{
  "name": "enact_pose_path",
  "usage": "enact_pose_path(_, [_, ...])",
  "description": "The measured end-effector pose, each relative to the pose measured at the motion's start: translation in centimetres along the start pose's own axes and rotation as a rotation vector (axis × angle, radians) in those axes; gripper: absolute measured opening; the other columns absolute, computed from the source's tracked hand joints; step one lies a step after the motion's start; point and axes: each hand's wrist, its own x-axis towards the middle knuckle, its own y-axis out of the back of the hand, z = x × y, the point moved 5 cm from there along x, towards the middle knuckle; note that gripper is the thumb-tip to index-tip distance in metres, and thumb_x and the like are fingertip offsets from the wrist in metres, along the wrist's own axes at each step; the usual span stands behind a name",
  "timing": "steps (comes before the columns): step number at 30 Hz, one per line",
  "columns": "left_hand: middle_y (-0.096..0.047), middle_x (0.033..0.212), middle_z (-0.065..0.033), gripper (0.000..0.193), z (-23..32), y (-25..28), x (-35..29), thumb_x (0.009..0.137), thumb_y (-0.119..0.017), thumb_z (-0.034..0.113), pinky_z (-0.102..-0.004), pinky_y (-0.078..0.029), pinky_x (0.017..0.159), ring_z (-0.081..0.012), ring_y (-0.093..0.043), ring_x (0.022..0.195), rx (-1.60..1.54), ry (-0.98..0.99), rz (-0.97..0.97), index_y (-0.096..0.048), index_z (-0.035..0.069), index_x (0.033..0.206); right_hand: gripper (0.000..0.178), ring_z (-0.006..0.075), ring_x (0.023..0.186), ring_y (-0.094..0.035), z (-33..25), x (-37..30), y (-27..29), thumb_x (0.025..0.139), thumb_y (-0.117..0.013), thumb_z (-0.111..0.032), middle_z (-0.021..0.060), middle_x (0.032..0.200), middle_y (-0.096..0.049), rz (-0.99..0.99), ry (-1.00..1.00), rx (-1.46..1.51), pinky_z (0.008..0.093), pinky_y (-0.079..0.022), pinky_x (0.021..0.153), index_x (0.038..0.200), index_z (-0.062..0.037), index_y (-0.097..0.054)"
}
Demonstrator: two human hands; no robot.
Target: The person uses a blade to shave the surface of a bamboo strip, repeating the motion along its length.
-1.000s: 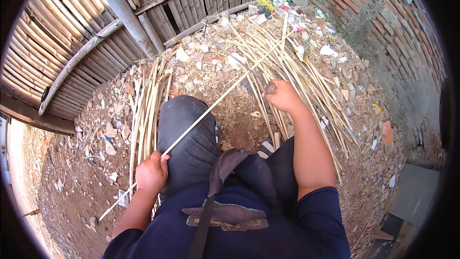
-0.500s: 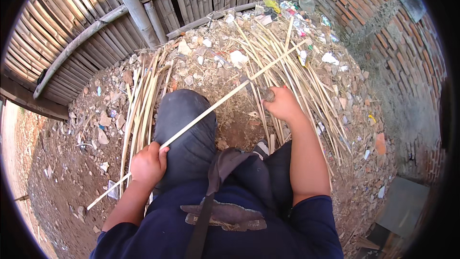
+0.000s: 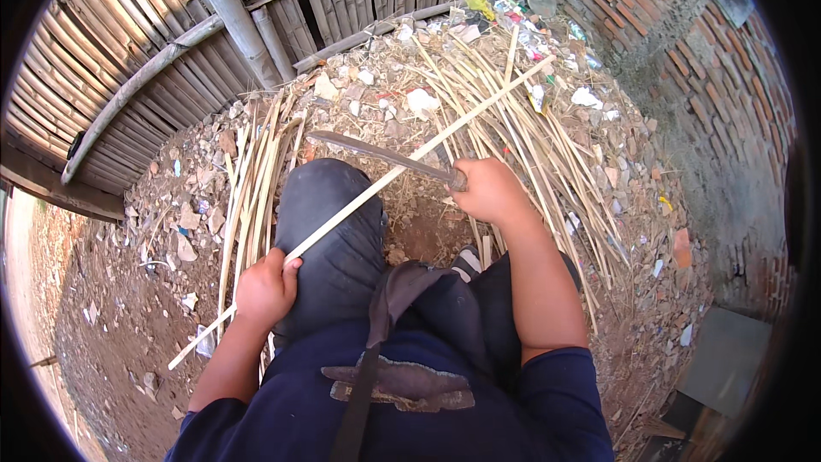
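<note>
The knife (image 3: 368, 147) swung left at mid-frame, so it crossed the strip (image 3: 342, 216), right hand (image 3: 483, 192) gripping knife, left hand (image 3: 267, 289) strip.

Standing right here and tbh I can't make out any readable words, numbers or signs anywhere.

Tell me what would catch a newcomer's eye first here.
First, the long-bladed knife in the right hand, its blade pointing left, just above mid-view. Then the long pale strip it crosses in the picture, gripped in the left hand at lower left and slanting up to the right.
</note>
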Motion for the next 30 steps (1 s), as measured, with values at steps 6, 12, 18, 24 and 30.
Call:
enact_pose_path(6, [-0.064,0.072,-0.0214,0.035,0.5,0.5,0.5,0.102,-0.061,0.033,-0.0555,-0.05,0.06,-0.0455,-0.064,0.066,0.025,0.003,-0.048,-0.051,0.005,0.083,0.036,0.0404,0.091,-0.071,6.9,2.7,0.5,0.082,-0.077,-0.029,0.0221,0.094,-0.074,0.121,-0.224,0.168,0.0459,-0.056,0.084,0.106,-0.0021,-0.073])
enact_pose_path(12, [-0.063,0.07,-0.0216,0.035,0.2,0.6,0.4,0.101,-0.062,0.032,-0.056,-0.049,0.06,-0.0462,-0.064,0.067,-0.036,-0.007,-0.029,-0.051,0.004,0.082,0.037,0.0417,0.091,-0.07,1.4,1.4,-1.0,0.082,-0.077,-0.029,0.0236,0.091,-0.072,0.016,-0.01,0.134,0.0476,-0.056,0.083,0.108,-0.0026,-0.072])
enact_pose_path(18, [-0.063,0.07,-0.0223,0.033,0.2,0.1,0.8,0.101,-0.062,0.03,-0.0566,-0.049,0.061,-0.0472,-0.063,0.066,-0.086,0.006,-0.012,-0.051,0.005,0.083,0.036,0.0416,0.088,-0.07,2.9,1.4,-0.2,0.082,-0.078,-0.028,0.023,0.087,-0.072,-0.058,0.019,0.127,0.0478,-0.055,0.082,0.109,-0.0054,-0.075])
enact_pose_path(24, [-0.064,0.07,-0.0221,0.034,0.5,0.1,0.6,0.101,-0.062,0.032,-0.0574,-0.05,0.06,-0.047,-0.064,0.066,-0.041,0.012,0.006,-0.052,0.005,0.083,0.033,0.0394,0.089,-0.071,0.4,0.5,-0.1,0.081,-0.077,-0.027,0.0195,0.094,-0.075,0.012,-0.031,0.209,0.046,-0.056,0.081,0.107,-0.0067,-0.075])
enact_pose_path(30, [-0.064,0.071,-0.0198,0.034,0.5,0.2,0.7,0.101,-0.061,0.034,-0.0561,-0.051,0.06,-0.0446,-0.065,0.065,0.029,-0.012,0.011,-0.052,0.006,0.084,0.026,0.0396,0.091,-0.071,1.0,1.6,0.0,0.077,-0.074,-0.024,0.0203,0.09,-0.074,-0.011,-0.019,-0.015,0.0481,-0.057,0.081,0.097,-0.0066,-0.073])
